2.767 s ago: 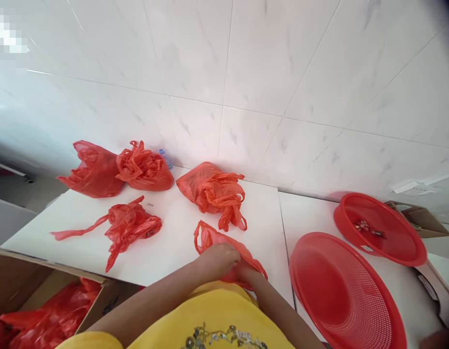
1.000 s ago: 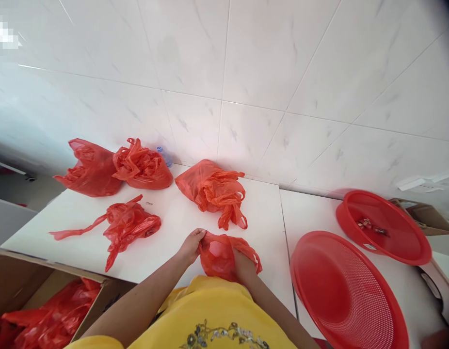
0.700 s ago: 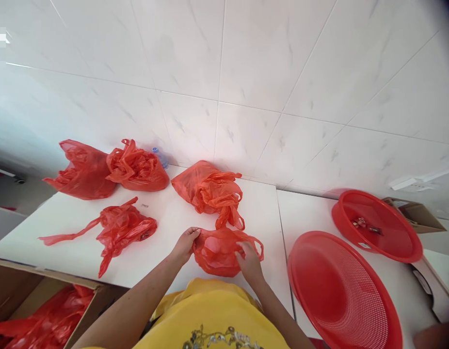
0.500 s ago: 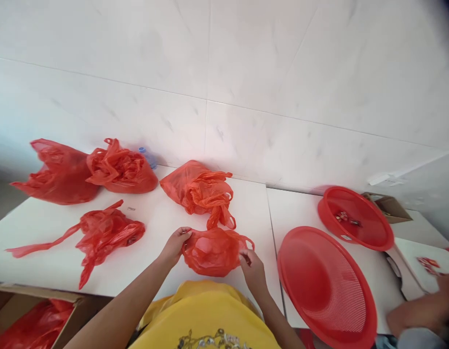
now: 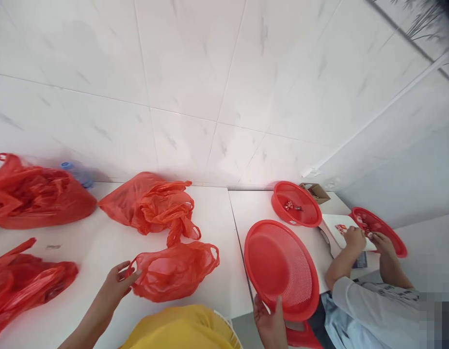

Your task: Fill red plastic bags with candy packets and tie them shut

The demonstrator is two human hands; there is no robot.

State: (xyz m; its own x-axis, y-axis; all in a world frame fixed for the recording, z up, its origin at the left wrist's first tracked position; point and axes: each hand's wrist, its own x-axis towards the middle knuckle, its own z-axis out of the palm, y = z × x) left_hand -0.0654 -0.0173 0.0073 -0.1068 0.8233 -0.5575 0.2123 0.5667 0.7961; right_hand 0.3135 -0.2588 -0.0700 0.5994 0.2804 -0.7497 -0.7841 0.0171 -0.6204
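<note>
A thin red plastic bag (image 5: 173, 274) lies on the white table in front of me, its mouth loosely spread. My left hand (image 5: 117, 286) is at the bag's left end, with the handle loop between thumb and fingers. The right handle loop lies free on the table. To the right, a red perforated basket (image 5: 271, 261) rests tilted near the table's edge. My right hand (image 5: 270, 320) is at its near rim, thumb and fingers apart; whether it bears on the rim I cannot tell.
Full red bags (image 5: 148, 198) stand along the wall, near a blue-capped bottle (image 5: 77, 174). A round red basin (image 5: 297, 203) holds a few small wrapped pieces. At right, a co-worker's hands (image 5: 355, 240) handle small pieces over a white board (image 5: 329, 223), beside another red basin (image 5: 397, 240).
My right hand has let go of the bag and moved right to the basket's rim. My left hand stays at the bag. The view has turned right, showing more of the co-worker.
</note>
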